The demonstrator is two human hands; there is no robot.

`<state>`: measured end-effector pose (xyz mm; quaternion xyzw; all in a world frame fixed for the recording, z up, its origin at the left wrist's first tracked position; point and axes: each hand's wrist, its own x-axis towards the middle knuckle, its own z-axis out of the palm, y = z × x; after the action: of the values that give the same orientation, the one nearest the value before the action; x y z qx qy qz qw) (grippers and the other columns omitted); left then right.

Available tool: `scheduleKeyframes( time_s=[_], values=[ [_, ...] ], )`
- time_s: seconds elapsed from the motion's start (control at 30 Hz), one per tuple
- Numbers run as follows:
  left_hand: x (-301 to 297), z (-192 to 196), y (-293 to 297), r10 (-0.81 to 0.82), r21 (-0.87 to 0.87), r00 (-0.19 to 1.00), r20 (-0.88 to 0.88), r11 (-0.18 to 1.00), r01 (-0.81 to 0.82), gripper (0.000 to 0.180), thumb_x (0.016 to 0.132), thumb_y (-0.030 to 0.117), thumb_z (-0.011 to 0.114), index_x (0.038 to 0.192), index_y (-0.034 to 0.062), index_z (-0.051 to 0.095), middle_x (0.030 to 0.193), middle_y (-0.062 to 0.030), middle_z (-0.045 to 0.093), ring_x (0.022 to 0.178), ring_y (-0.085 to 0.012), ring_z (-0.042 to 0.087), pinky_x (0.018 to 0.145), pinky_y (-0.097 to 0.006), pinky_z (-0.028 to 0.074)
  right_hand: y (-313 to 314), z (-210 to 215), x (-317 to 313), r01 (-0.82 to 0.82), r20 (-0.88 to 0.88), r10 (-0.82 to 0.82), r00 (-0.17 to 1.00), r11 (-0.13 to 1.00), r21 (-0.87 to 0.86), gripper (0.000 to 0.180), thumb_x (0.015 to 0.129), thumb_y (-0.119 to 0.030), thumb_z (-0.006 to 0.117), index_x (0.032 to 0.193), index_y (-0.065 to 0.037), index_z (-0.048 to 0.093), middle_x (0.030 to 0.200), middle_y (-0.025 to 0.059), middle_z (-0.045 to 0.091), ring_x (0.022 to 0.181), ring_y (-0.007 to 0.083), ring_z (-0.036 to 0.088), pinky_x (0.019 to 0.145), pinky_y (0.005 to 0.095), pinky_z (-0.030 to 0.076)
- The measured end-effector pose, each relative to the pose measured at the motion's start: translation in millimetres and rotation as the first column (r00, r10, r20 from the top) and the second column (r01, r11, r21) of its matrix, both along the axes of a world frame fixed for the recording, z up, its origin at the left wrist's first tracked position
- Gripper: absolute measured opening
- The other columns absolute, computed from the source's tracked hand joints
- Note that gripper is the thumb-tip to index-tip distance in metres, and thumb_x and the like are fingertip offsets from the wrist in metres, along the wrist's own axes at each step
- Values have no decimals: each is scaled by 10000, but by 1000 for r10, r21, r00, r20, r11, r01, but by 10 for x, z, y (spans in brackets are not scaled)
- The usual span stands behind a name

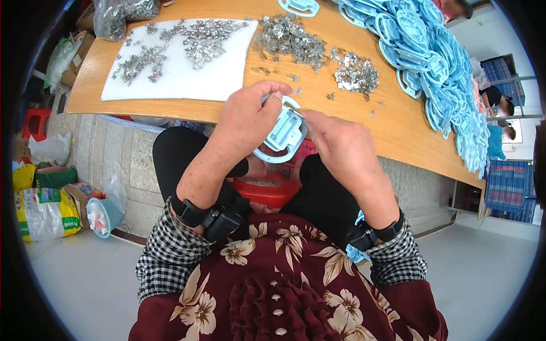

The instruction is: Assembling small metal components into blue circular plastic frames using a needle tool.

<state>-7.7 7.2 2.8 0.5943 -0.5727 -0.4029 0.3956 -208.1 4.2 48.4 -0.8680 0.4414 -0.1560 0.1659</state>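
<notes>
Between my hands, just off the table's near edge, is a light-blue oval plastic part (280, 136) with a raised rectangular middle and an open rim. My left hand (250, 116) is closed on its upper left side, thumb and forefinger pinching near the top. At the part's right side, my right hand (344, 145) has its thumb and forefinger pinched together against the rim. Something thin and shiny shows at those fingertips, too small to name. Beyond the hands lie heaps of small silvery metal clips (356, 74) on the wooden table (273, 105).
A white foam sheet (170, 85) with more metal pieces covers the table's left. Light-blue plastic parts (421, 51) are piled high on the right. Below the table stands a red basin or stool (264, 193). A blue bin (106, 217) and bags (48, 210) sit on the left floor.
</notes>
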Motion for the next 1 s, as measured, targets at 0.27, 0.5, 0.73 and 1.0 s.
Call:
scheduleKeyframes(
  time_s=[0.27, 0.5, 0.73, 1.0],
  values=[
    [-73, 154, 272, 76, 130, 803, -592, 992, 2, 293, 1039, 140, 495, 1258, -15, 611, 1005, -32, 688, 870, -65, 645, 761, -223, 526, 75, -254, -43, -186, 581, -506, 638, 630, 754, 315, 1039, -309, 571, 1151, -20, 629, 770, 1, 633, 626, 98, 560, 570, 276, 465],
    [37, 106, 355, -222, -179, 975, -18, 960, 215, 350, 959, 135, 554, 1262, -37, 592, 1031, -101, 695, 902, -150, 660, 801, -314, 538, 67, -95, -158, -312, 519, -526, 674, 434, 845, 259, 1047, -298, 553, 1065, -50, 625, 773, -54, 567, 611, 18, 482, 544, 183, 386],
    [-42, 8, 383, -106, -344, 957, 271, 918, 199, 371, 993, 172, 472, 1296, -29, 549, 1005, -120, 675, 857, -221, 674, 766, -354, 553, 164, -41, -160, -410, 653, -539, 533, 511, 756, 305, 1066, -281, 506, 1132, 1, 603, 752, -36, 537, 675, 42, 492, 591, 206, 413],
    [1, -69, 499, -35, 89, 386, -922, 950, 298, 458, 1053, 321, 502, 1389, 11, 480, 1089, -146, 665, 943, -241, 697, 745, -332, 610, 316, -192, 127, 2, 563, -125, 817, 977, 215, 228, 1026, -70, 530, 1240, -40, 599, 821, 58, 643, 746, 132, 637, 711, 284, 529]
  ],
)
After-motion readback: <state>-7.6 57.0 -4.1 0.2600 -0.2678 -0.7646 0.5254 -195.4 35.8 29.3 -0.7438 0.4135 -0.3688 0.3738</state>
